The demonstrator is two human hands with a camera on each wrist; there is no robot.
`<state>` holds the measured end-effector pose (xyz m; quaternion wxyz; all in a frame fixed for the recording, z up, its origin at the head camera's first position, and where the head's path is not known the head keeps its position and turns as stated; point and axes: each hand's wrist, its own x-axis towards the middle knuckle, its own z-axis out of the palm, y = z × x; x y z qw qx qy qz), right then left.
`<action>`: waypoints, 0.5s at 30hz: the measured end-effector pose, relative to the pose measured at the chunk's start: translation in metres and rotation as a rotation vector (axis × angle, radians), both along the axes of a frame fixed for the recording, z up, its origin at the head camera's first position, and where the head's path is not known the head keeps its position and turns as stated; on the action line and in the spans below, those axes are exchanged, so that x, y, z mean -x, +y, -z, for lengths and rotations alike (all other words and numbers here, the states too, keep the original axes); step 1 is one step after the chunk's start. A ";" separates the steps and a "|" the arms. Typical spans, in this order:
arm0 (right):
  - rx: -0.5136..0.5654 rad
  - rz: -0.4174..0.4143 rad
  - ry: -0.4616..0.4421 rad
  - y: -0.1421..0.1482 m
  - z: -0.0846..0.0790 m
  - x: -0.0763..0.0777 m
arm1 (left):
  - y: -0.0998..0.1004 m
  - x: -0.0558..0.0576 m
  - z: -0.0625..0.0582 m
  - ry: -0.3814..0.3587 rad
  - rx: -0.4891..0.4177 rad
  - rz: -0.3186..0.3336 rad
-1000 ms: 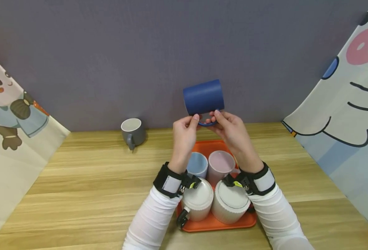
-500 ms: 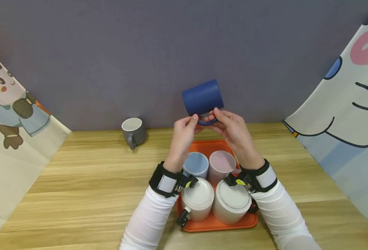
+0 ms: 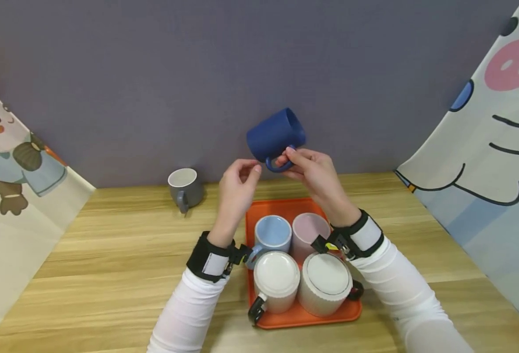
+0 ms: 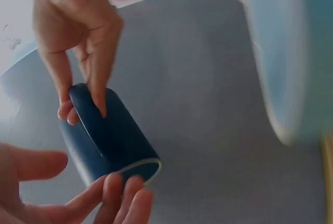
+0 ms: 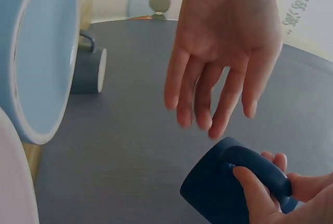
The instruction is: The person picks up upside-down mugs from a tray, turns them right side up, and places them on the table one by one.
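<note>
A dark blue mug is held in the air above the tray, lying on its side with its handle downward. My right hand pinches the mug's handle between thumb and fingers, as the right wrist view of the handle also shows. Close to the other end of the mug is my left hand, its fingers loosely extended and holding nothing. In the right wrist view the left hand has its fingertips just off the mug.
On the table an orange tray bears a light blue mug, a pink mug and two upside-down white mugs with black handles. A grey mug stands at the back left, by the grey wall panel.
My left hand has let go of the blue mug's handle and moved left and slightly down. The mug has shifted left and tilted further in my right hand, turning one end into view.
</note>
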<state>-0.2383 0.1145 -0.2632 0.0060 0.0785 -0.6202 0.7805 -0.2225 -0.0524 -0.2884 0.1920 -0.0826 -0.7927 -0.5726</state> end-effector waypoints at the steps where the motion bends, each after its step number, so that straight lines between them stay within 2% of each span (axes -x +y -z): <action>1: -0.008 0.006 0.001 -0.002 0.000 0.002 | -0.004 0.000 0.002 0.032 0.027 -0.036; 4: -0.033 0.019 -0.008 -0.010 -0.001 0.006 | -0.018 0.000 0.010 0.116 0.099 -0.135; 7: -0.048 0.023 -0.029 -0.018 0.000 0.010 | -0.032 -0.001 0.017 0.148 0.172 -0.201; 11: -0.068 0.036 -0.050 -0.030 0.000 0.017 | -0.046 -0.003 0.025 0.166 0.280 -0.245; 15: -0.097 0.051 -0.070 -0.042 0.001 0.024 | -0.053 -0.005 0.032 0.208 0.359 -0.256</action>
